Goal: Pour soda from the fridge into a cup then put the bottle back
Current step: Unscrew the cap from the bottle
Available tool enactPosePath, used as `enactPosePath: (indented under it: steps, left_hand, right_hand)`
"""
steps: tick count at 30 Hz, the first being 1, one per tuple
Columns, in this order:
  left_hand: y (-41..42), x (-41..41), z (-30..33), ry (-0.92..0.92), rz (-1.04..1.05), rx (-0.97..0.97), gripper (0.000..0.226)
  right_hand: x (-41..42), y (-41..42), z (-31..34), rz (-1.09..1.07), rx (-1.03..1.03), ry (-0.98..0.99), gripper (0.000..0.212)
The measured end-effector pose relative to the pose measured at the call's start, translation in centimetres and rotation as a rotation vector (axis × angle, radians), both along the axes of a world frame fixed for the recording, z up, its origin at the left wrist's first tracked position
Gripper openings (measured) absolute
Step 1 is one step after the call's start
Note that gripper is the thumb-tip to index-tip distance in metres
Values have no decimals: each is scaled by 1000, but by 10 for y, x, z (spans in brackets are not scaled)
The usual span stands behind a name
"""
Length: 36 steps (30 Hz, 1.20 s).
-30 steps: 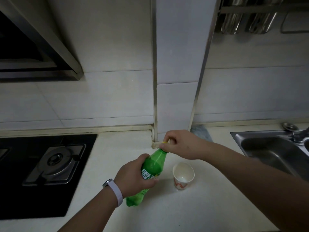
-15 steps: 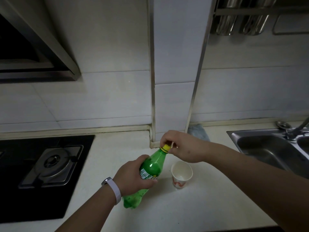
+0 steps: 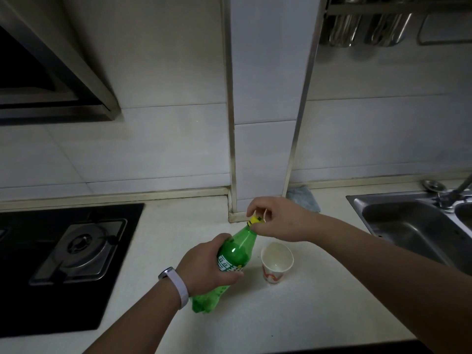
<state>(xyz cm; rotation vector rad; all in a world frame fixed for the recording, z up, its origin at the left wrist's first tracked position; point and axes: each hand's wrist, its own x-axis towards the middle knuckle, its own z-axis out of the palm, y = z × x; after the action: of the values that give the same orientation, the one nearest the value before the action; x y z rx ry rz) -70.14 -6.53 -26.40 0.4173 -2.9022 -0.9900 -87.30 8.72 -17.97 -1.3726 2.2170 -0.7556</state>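
While my left hand [image 3: 208, 264] grips the light, squashy bottle [image 3: 231, 261] beside the cup [image 3: 277, 261], my right hand [image 3: 278, 218] pinches its cap [image 3: 256, 220].

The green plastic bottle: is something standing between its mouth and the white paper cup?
Only the yellow cap, on the green plastic bottle, pinched by the right hand. The counter gap to the white paper cup is clear.

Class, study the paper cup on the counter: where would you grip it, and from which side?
Grip the paper cup around its side wall, from the right. It stands upright, mouth open, and the green bottle crowds its left, so probably avoid the rim.
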Motion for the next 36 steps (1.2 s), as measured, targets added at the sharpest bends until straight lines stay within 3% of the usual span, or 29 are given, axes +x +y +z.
enactPosePath:
  steps: [6, 15, 21, 26, 32, 36]
  left_hand:
    - [2, -2, -2, 2, 9, 22, 74]
    - [4, -2, -6, 10, 17, 30, 76]
    - [3, 0, -8, 0, 15, 18, 78]
    - [3, 1, -8, 5, 25, 16, 80]
    - [3, 1, -10, -4, 15, 12, 76]
    - [4, 1, -9, 2, 19, 0, 75]
  right_hand:
    - [0, 0, 1, -35, 62, 27, 32]
    - [-2, 3, -2, 5, 34, 13, 16]
    - [-4, 3, -4, -29, 80, -3, 36]
    - [-3, 4, -3, 10, 56, -27, 14]
    - [-2, 4, -6, 8, 61, -30, 22]
    - [-1, 3, -4, 23, 30, -44, 14]
